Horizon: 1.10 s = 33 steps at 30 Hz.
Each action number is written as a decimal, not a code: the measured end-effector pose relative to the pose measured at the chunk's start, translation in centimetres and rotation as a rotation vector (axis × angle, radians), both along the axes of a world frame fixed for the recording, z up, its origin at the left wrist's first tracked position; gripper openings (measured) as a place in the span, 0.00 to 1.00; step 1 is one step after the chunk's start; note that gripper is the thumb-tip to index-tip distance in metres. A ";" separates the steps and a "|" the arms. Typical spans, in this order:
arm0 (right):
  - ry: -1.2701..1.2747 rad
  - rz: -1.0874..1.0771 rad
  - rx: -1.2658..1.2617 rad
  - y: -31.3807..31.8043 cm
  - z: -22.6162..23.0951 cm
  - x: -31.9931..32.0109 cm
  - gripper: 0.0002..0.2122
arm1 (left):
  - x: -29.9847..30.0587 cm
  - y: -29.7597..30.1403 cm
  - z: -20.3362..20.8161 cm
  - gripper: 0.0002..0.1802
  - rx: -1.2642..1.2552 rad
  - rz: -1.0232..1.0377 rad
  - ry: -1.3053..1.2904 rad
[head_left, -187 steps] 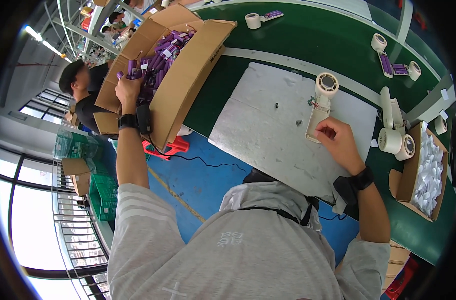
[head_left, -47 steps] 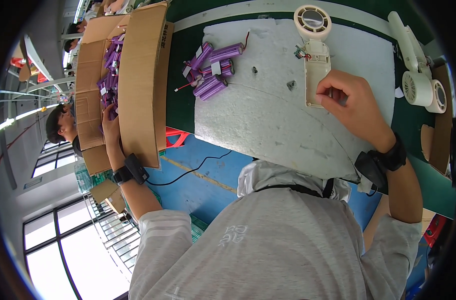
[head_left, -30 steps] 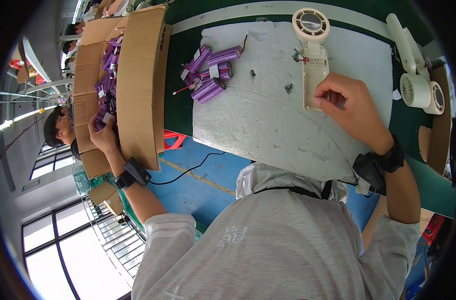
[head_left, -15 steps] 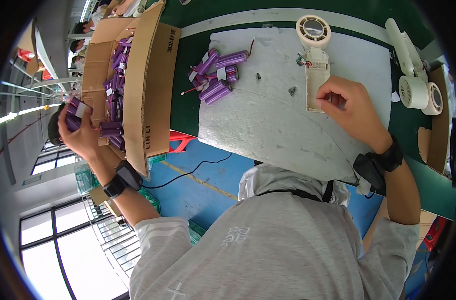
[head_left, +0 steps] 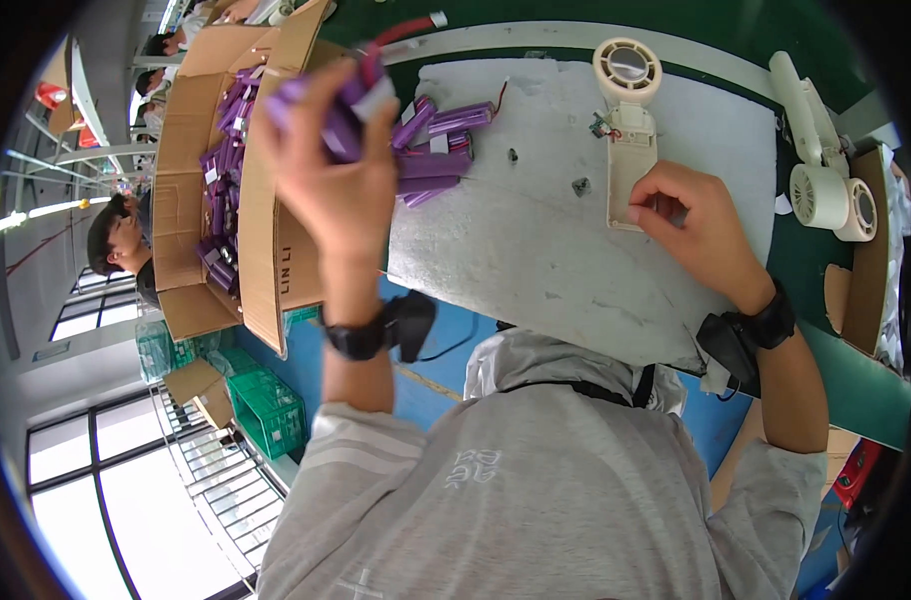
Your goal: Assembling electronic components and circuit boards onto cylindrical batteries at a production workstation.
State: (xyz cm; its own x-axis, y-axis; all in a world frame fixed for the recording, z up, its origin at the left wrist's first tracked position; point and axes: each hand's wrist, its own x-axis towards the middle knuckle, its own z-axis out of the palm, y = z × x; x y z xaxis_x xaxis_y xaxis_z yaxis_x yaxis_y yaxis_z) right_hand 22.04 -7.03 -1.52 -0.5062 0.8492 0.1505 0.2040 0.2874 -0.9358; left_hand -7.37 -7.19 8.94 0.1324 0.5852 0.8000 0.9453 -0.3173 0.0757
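Observation:
My left hand (head_left: 328,180) is raised in front of the cardboard box, its fingers curled round purple battery packs (head_left: 344,130) with a red lead sticking up; motion blurs them. Behind that hand, several more purple battery packs (head_left: 446,118) lie in a loose pile on the pale foam mat (head_left: 496,240). My right hand (head_left: 691,225) pinches the near end of a cream plastic housing (head_left: 624,180), which lies on the mat. The housing has a round fan head (head_left: 628,70) at its far end and a small circuit board (head_left: 602,124) with wires at its side.
An open cardboard box (head_left: 296,245) full of purple battery packs stands at the left. On the right lie more cream fan housings (head_left: 826,190), beside another cardboard box (head_left: 876,270). Green crates (head_left: 266,405) sit on the floor at left. Other people are at the far left.
My left hand has come out of the cardboard box with battery packs and moved right, to the mat's left edge. My right hand stays on the housing.

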 end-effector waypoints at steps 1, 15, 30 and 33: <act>0.017 0.006 -0.007 0.0 0.0 -0.1 0.03 | -0.5 0.3 -2.5 0.26 -0.068 0.031 -0.111; -0.025 0.003 0.016 0.1 0.4 -0.1 0.03 | -3.0 1.6 -7.6 0.27 -0.477 0.299 -0.154; -0.020 -0.002 0.067 0.1 0.2 -0.1 0.04 | -1.1 -2.4 -6.6 0.28 -0.714 -0.143 0.139; -0.020 0.023 0.050 -0.1 0.6 0.0 0.04 | -1.3 -2.2 -6.3 0.27 -0.588 -0.123 0.160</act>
State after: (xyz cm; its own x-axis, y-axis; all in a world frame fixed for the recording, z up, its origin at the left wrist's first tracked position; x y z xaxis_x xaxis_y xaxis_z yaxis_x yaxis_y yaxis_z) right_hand 22.07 -7.09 -0.97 -0.5287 0.8290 0.1826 0.2151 0.3389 -0.9159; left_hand -8.65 -9.38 2.61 0.3184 0.8949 0.3127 0.9186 -0.3727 0.1312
